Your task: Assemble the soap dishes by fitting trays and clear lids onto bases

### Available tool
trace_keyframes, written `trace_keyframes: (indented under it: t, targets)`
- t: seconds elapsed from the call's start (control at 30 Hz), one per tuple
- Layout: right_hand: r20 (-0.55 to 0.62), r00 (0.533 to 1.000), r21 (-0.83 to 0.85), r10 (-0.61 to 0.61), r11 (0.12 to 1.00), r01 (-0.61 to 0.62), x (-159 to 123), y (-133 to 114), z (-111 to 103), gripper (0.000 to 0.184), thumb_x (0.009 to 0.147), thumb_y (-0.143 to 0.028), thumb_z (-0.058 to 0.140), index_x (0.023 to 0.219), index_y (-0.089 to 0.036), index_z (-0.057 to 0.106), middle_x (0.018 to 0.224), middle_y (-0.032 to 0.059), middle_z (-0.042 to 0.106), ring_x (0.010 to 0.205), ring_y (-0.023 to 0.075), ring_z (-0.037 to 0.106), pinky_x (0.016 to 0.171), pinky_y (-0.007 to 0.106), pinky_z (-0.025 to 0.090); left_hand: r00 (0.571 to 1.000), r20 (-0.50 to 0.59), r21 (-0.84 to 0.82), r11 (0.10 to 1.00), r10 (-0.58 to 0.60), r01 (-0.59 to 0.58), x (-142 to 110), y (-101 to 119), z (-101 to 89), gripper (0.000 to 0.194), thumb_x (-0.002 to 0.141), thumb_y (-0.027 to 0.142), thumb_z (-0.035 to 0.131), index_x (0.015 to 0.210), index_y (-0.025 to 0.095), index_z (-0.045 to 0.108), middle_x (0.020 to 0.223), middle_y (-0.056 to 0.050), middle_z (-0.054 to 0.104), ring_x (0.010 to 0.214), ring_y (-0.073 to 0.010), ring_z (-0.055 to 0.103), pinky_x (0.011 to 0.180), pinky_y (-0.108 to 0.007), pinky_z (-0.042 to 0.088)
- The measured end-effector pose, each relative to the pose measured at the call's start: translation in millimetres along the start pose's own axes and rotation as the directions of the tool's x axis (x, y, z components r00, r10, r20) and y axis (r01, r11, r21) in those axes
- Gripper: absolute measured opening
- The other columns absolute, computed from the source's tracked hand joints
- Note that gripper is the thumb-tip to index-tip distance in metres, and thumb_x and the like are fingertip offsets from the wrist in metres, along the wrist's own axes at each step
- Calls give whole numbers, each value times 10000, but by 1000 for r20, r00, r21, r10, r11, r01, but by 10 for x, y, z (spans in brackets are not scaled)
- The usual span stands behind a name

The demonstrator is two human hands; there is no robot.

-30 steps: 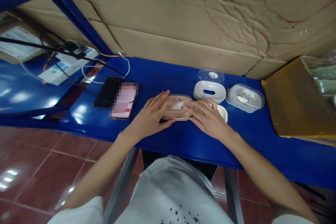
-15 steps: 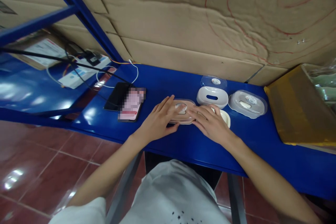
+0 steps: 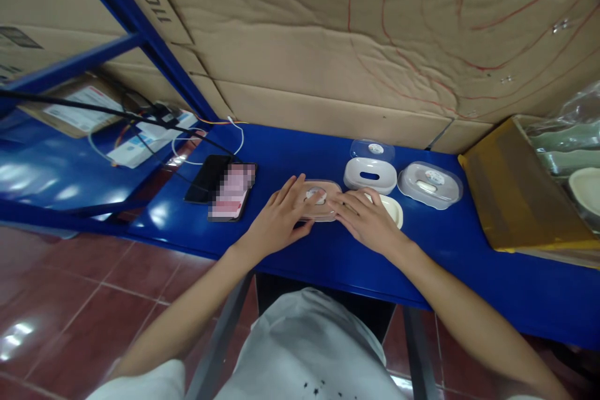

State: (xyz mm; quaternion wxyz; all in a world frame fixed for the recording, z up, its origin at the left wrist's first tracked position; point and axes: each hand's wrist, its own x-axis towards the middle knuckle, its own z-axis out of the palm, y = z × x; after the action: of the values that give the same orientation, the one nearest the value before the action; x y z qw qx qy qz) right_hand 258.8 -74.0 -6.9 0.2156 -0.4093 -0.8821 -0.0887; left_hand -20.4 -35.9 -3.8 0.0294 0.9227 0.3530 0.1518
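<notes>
Grasping opposite ends of a pink lidded case [image 3: 323, 211], the left grip [image 3: 276, 219] and the right grip [image 3: 370, 215] both lie over it on the blue counter [image 3: 290, 137]. Just beyond the right grip sits a white slotted cover [image 3: 383, 169] (a cream tray [image 3: 394, 209] shows too, partly hidden by that hand), while a phone [image 3: 229, 190] lies to the left.
</notes>
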Motion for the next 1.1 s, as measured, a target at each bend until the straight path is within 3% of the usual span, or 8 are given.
trace_keyframes:
  t: [0.17, 0.4, 0.47, 0.53, 0.6, 0.7, 0.93, 1.1]
  targets:
    - [-21, 1000, 8, 4, 1000, -4, 5, 97, -67, 390, 1120, -281, 572, 1503, -266, 647, 1444, 98, 755, 1290, 272, 683, 1136, 483, 412, 1000, 10, 64, 998, -10, 9, 106, -80, -61, 638, 1074, 324, 602, 1695, 301, 454, 1801, -219, 311, 1661, -432, 345, 1259, -686, 392]
    - [-39, 965, -32, 261, 965, -262, -111, 532, -324, 380, 1127, -374, 542, 1452, -230, 677, 1437, 135, 751, 1291, 330, 677, 1085, 516, 400, 982, -58, 163, 969, -179, 186, 672, -259, -161, 643, 1019, 256, 606, 1654, 275, 507, 1709, -188, 485, 1594, -443, 435, 1270, -712, 331]
    - [-19, 953, -62, 304, 951, -304, -153, 627, -363, 405, 1121, -403, 543, 1459, -219, 672, 1472, 158, 726, 1296, 355, 675, 1075, 532, 405, 990, -71, 168, 977, -120, 130, 798, -97, -149, 621, 1027, 245, 591, 1644, 244, 519, 1695, -201, 494, 1585, -436, 440, 1282, -697, 307]
    - [2, 943, -94, 334, 938, -332, -189, 688, -379, 417, 1112, -417, 556, 1456, -211, 674, 1517, 176, 693, 1307, 374, 672, 1081, 550, 405, 999, -16, 115, 993, 35, -33, 858, 142, -93, 525, 1079, 326, 550, 1595, 232, 574, 1623, -195, 570, 1496, -402, 539, 1251, -637, 375]
    - [23, 938, -113, 345, 933, -341, -214, 720, -382, 398, 1104, -410, 576, 1422, -202, 696, 1551, 186, 665, 1316, 379, 672, 1096, 560, 404, 974, 30, 50, 973, 224, -225, 865, 377, -5, 505, 1100, 438, 558, 1553, 222, 612, 1539, -179, 639, 1418, -385, 596, 1236, -626, 390]
    - [60, 941, -115, 334, 939, -326, -228, 731, -369, 321, 1096, -356, 597, 1335, -198, 742, 1578, 184, 644, 1328, 374, 675, 1113, 564, 410, 932, 77, 36, 933, 355, -358, 839, 572, 118, 453, 1094, 477, 611, 1452, 207, 678, 1444, -169, 694, 1352, -386, 628, 1223, -658, 384]
    - [107, 944, -27, 313, 950, -312, -222, 684, -321, 244, 1093, -282, 605, 1265, -223, 769, 1534, 157, 685, 1287, 334, 713, 1103, 544, 452, 926, 102, 35, 929, 363, -368, 702, 333, 68, 341, 1108, 434, 613, 1355, 224, 716, 1257, -129, 773, 1291, -359, 658, 1246, -672, 351]
    - [130, 937, 12, 325, 944, -329, -223, 693, -339, 294, 1104, -373, 604, 1312, -223, 747, 1611, 174, 610, 1449, 359, 613, 1155, 559, 461, 933, 103, 26, 936, 346, -350, 635, 105, -19, 436, 1060, 492, 683, 1400, 219, 699, 1309, -145, 765, 1265, -365, 683, 1242, -652, 367]
